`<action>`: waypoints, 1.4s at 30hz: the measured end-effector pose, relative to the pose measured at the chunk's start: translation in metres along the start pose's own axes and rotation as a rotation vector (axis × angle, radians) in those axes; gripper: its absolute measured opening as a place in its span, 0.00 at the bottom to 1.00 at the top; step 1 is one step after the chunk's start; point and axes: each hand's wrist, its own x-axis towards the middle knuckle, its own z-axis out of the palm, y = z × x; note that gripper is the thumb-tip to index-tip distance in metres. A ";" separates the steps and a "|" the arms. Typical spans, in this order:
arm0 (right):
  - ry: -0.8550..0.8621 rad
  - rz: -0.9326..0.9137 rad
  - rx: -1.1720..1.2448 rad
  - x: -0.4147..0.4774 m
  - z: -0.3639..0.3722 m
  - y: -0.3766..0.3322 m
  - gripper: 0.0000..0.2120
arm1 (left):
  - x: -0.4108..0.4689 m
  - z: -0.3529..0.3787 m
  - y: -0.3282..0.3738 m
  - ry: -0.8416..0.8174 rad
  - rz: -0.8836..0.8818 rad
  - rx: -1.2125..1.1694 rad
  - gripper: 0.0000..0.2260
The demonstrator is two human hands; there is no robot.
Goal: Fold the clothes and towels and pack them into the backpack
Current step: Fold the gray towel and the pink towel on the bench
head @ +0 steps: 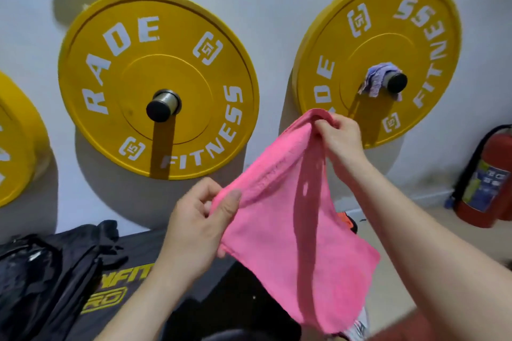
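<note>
Hands hold a pink towel [291,230] up in the air, in front of yellow weight plates [158,86]. The left hand [199,219] pinches one top corner between thumb and curled fingers [202,188]; the right hand [340,135] grips the other, higher. A black backpack [41,271] lies lower left.

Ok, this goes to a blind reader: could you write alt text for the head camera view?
Two hands hold up a pink towel, the left hand pinching one end and the right hand gripping it higher. Behind hang yellow weight plates, a purple cloth draped on one peg. A black backpack lies lower left, a red fire extinguisher stands right.
</note>
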 end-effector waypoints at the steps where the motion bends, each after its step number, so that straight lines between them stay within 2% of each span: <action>1: -0.017 -0.025 -0.006 0.003 0.012 0.001 0.12 | -0.006 0.000 -0.005 -0.036 -0.051 -0.031 0.21; 6: -0.154 -0.066 -0.088 -0.007 0.102 0.030 0.07 | -0.029 -0.027 -0.050 -0.207 -0.164 0.128 0.28; 10: -0.251 -0.015 -0.141 -0.043 0.186 0.079 0.11 | -0.051 -0.075 -0.100 -0.101 -0.395 0.252 0.30; 13: -0.346 0.063 -0.218 -0.065 0.246 0.119 0.12 | -0.066 -0.112 -0.148 -0.022 -0.599 0.440 0.31; 15: -0.427 0.042 -0.336 -0.082 0.282 0.146 0.11 | -0.078 -0.134 -0.177 0.017 -0.760 0.585 0.31; 17: -0.509 0.004 -0.431 -0.099 0.312 0.166 0.10 | -0.091 -0.154 -0.203 0.029 -0.825 0.672 0.30; 21: -0.701 0.031 -0.434 -0.124 0.354 0.191 0.08 | -0.105 -0.185 -0.243 -0.075 -0.943 0.906 0.23; 25: -0.829 -0.016 -0.427 -0.139 0.384 0.204 0.08 | -0.108 -0.207 -0.262 -0.205 -1.111 1.105 0.21; 27: -0.868 -0.042 -0.454 -0.146 0.395 0.210 0.09 | -0.104 -0.213 -0.265 -0.257 -1.073 1.221 0.13; 28: -0.885 -0.063 -0.480 -0.149 0.399 0.214 0.09 | -0.099 -0.216 -0.266 -0.256 -0.957 1.330 0.10; 31: -0.928 -0.111 -0.564 -0.154 0.409 0.228 0.10 | -0.070 -0.232 -0.278 -0.185 -0.295 1.593 0.12; 33: -0.953 -0.114 -0.575 -0.157 0.417 0.235 0.10 | -0.044 -0.252 -0.286 -0.296 -0.074 1.714 0.18; 36: -1.009 -0.137 -0.547 -0.163 0.433 0.235 0.09 | -0.020 -0.286 -0.306 -0.523 -0.001 1.821 0.14; 37: -1.040 -0.147 -0.532 -0.165 0.441 0.234 0.09 | -0.018 -0.295 -0.315 -0.587 -0.047 1.842 0.13; 39: -1.098 -0.161 -0.490 -0.169 0.458 0.229 0.08 | -0.016 -0.309 -0.329 -0.682 -0.252 1.843 0.17; 42: -1.158 -0.169 -0.388 -0.175 0.491 0.220 0.09 | 0.001 -0.336 -0.343 -0.569 -0.411 1.856 0.26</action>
